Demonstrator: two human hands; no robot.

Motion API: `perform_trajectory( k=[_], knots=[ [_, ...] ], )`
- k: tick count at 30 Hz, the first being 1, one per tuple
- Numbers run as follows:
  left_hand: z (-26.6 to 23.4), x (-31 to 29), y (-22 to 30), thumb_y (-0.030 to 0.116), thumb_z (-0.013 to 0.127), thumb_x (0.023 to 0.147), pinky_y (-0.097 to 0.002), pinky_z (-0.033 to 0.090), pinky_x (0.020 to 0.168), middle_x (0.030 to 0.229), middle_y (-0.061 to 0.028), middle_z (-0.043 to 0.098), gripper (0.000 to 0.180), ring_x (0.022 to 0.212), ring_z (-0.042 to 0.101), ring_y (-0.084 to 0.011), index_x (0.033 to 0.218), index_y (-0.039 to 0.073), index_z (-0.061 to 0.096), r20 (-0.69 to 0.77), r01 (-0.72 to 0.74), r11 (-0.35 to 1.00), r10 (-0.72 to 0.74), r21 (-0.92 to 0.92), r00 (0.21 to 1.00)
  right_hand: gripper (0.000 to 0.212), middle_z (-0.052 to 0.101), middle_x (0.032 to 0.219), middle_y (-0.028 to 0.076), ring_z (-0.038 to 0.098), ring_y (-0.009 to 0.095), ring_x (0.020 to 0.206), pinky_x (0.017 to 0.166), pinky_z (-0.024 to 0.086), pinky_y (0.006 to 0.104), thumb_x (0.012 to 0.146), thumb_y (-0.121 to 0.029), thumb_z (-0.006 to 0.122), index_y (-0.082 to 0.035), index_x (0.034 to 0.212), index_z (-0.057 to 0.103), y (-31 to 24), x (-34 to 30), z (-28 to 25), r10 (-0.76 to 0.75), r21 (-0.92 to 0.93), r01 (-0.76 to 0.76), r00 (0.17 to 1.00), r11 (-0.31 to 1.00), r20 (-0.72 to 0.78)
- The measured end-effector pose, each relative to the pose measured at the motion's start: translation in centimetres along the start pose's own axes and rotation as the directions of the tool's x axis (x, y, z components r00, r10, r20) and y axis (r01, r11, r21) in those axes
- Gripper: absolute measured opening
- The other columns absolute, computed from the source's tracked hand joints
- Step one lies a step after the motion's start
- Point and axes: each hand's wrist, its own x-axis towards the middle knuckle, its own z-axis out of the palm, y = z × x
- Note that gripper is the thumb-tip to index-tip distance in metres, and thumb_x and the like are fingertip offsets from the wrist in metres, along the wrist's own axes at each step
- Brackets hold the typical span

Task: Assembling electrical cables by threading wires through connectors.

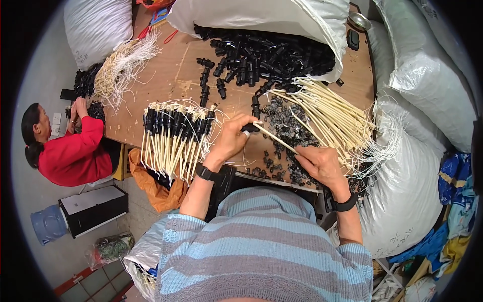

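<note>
Between my two hands a thin cream tube (275, 135) slants down to the right. My left hand (232, 140) is closed on a black plastic connector (250, 128), at the tube's upper end. My right hand (322, 163) pinches the tube's lower end. Small black plastic pieces (287, 123) lie scattered behind and under the tube. A bundle of loose cream tubes (332, 113) with white strings lies beyond my right hand. To the left of my left hand, cream tubes with black connectors on them (173, 133) lie side by side over the table edge.
A white sack (282, 15) spills many black connectors (266, 60) onto the brown table (173, 68). Full white sacks (402, 196) crowd the right side. At the far left a person in red (75, 151) works by another tube bundle (123, 70). An orange bag (156, 189) hangs below the table edge.
</note>
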Motion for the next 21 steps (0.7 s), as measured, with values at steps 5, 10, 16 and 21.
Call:
perform_trajectory(
  k=[5,10,16,21],
  knots=[
    [-0.3,-0.3,0.3,-0.007,0.061,0.082,-0.0285,0.051,0.074,0.1,-0.0031,0.069,0.032,0.09,0.064,-0.0168,0.107,0.011,0.068,0.028,0.025,0.999,-0.024,-0.044,0.999,0.014,0.06,0.065,0.009,0.058,0.025,0.053,0.048,0.044,0.0345,0.08,-0.011,0.071,-0.006,0.092,0.07,-0.4,-0.2,-0.7,0.018,-0.006,-0.018,0.999,1.0,-0.032],
    [1.2,-1.0,2.3,-0.006,0.064,0.07,-0.038,0.037,0.097,0.099,0.0007,0.069,0.044,0.096,0.063,-0.0169,0.106,0.018,0.07,0.262,-0.472,0.85,0.413,0.232,0.872,0.027,0.061,0.066,0.008,0.059,0.026,0.054,0.051,0.045,0.0343,0.076,-0.014,0.074,-0.008,0.102,0.069,-1.4,-0.4,1.5,-0.049,-0.098,0.056,0.996,0.994,0.07],
    [1.7,-2.1,6.7,0.007,0.069,0.071,-0.0317,0.044,0.07,0.092,0.0022,0.068,0.042,0.077,0.063,-0.0187,0.111,0.02,0.066,0.252,-0.416,0.735,0.332,0.535,0.909,0.046,0.058,0.063,0.009,0.058,0.017,0.055,0.05,0.043,0.0304,0.074,-0.001,0.07,-0.007,0.119,0.063,-0.1,-0.7,1.7,0.429,-0.008,-0.434,0.893,0.901,-0.136],
    [3.8,-2.6,5.6,0.01,0.067,0.078,-0.0392,0.049,0.062,0.082,-0.009,0.063,0.026,0.069,0.062,-0.0294,0.105,0.01,0.063,0.003,-0.317,0.898,0.331,0.305,0.943,0.006,0.067,0.093,0.007,0.049,0.007,0.055,0.051,0.038,0.0216,0.084,-0.005,0.066,-0.001,0.082,0.061,0.0,0.2,1.4,0.396,0.495,-0.355,0.918,0.793,0.023]
  ],
)
